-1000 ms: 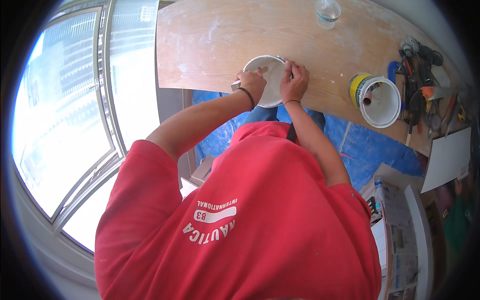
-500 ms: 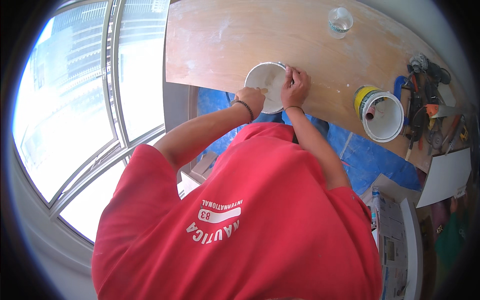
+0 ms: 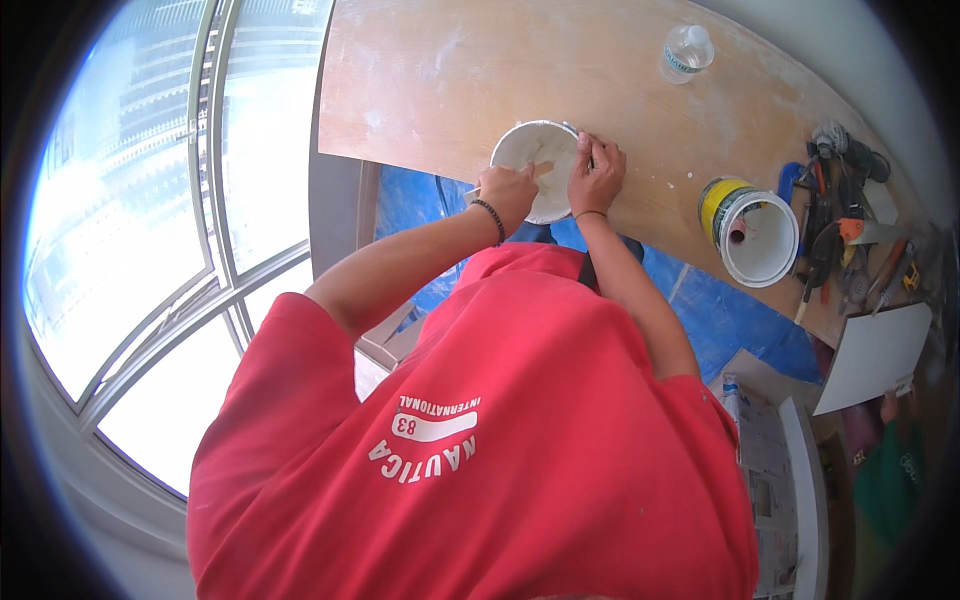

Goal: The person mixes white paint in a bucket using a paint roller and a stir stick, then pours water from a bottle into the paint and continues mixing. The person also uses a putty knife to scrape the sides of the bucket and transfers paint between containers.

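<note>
A white bowl (image 3: pixel 535 150) with pale paste inside stands near the front edge of a plywood board (image 3: pixel 440 80). My left hand (image 3: pixel 508 192), with a dark bead bracelet on the wrist, is closed around a small flat scraper whose blade (image 3: pixel 545 168) reaches into the bowl. Fingers of my right hand (image 3: pixel 597 175) curl over the bowl's right rim and hold it. Both forearms stretch forward from my red shirt (image 3: pixel 480 430).
On the board stand a clear plastic bottle (image 3: pixel 685 50) at the back and a yellow-and-white bucket (image 3: pixel 760 235) to the right, with hand tools (image 3: pixel 850 220) beyond. Blue tarp (image 3: pixel 700 300) covers the floor. A white panel (image 3: pixel 875 355) and another person's green sleeve (image 3: pixel 890 470) are lower right. Windows (image 3: pixel 150 230) fill the left.
My head has shifted, so the board and bowl sit a little further right and lower in view. Both hands stay at the bowl, the left one still working the scraper inside it.
</note>
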The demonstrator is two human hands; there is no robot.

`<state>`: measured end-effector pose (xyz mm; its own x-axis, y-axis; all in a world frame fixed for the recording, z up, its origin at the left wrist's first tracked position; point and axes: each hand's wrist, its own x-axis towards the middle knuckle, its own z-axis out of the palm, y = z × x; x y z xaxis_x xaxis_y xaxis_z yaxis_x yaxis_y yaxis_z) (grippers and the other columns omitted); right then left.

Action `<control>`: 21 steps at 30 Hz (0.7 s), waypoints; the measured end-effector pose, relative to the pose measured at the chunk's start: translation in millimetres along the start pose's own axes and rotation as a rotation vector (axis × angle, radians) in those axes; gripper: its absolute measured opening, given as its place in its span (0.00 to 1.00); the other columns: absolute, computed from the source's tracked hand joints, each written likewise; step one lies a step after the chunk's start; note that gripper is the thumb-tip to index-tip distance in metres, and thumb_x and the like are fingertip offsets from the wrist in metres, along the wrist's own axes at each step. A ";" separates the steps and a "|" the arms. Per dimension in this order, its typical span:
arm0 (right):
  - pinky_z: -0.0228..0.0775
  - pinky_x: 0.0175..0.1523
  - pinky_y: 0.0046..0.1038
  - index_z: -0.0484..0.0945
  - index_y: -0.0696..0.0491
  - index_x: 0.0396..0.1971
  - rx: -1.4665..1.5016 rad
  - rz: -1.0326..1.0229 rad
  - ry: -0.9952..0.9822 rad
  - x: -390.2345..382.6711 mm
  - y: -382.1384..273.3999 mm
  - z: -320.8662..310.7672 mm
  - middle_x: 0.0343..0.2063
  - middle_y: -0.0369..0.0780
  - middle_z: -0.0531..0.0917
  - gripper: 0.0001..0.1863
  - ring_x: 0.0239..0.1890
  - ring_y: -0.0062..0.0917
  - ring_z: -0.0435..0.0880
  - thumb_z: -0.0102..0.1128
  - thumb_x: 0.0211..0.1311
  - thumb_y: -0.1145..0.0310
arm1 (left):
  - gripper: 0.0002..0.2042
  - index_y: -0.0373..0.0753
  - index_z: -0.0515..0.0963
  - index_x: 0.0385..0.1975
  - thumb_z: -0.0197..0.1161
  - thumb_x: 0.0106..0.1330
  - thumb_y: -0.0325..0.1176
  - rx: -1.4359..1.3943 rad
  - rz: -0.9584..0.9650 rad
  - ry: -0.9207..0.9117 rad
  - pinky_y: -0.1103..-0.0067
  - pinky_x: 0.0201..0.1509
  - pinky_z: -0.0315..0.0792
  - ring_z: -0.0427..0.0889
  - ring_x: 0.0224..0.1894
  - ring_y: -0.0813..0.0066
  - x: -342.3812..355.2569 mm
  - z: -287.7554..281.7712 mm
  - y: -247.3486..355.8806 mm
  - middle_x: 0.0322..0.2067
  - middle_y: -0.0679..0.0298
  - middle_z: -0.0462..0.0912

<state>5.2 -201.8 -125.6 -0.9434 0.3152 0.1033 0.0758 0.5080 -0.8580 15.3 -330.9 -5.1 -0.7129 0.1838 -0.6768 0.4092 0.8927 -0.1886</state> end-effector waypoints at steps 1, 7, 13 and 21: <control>0.74 0.49 0.40 0.92 0.49 0.39 0.016 -0.004 0.008 0.6 -0.2 0.8 0.37 0.37 0.86 0.14 0.41 0.37 0.81 0.62 0.75 0.57 | 0.19 0.36 0.78 0.60 0.57 0.70 0.32 0.018 0.037 -0.048 0.65 0.34 0.83 0.91 0.34 0.60 -5.3 0.9 -6.8 0.32 0.57 0.89; 0.74 0.49 0.40 0.92 0.48 0.40 -0.002 -0.014 0.014 -1.3 -2.2 2.6 0.37 0.37 0.86 0.13 0.42 0.37 0.81 0.62 0.75 0.58 | 0.19 0.44 0.80 0.61 0.58 0.71 0.33 0.042 0.030 0.052 0.64 0.34 0.83 0.90 0.37 0.58 10.5 -20.9 -20.4 0.35 0.57 0.88; 0.75 0.48 0.40 0.93 0.47 0.41 -0.027 -0.020 0.027 -5.8 -1.8 2.9 0.38 0.37 0.87 0.12 0.42 0.36 0.82 0.62 0.75 0.59 | 0.22 0.49 0.78 0.64 0.62 0.70 0.36 0.066 -0.090 -0.051 0.56 0.39 0.84 0.90 0.46 0.59 19.2 10.6 -0.3 0.43 0.59 0.89; 0.75 0.50 0.39 0.92 0.47 0.41 0.040 -0.017 0.021 -3.8 -0.6 4.0 0.38 0.36 0.87 0.13 0.43 0.35 0.82 0.61 0.76 0.58 | 0.23 0.55 0.80 0.65 0.54 0.70 0.32 -0.248 0.110 -0.296 0.63 0.45 0.85 0.92 0.43 0.55 2.2 -5.8 -25.2 0.41 0.53 0.91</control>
<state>7.5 -206.5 -127.5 -0.9373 0.3239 0.1286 0.0462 0.4812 -0.8754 0.2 -350.6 2.3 -0.4625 0.1893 -0.8662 0.2978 0.9534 0.0494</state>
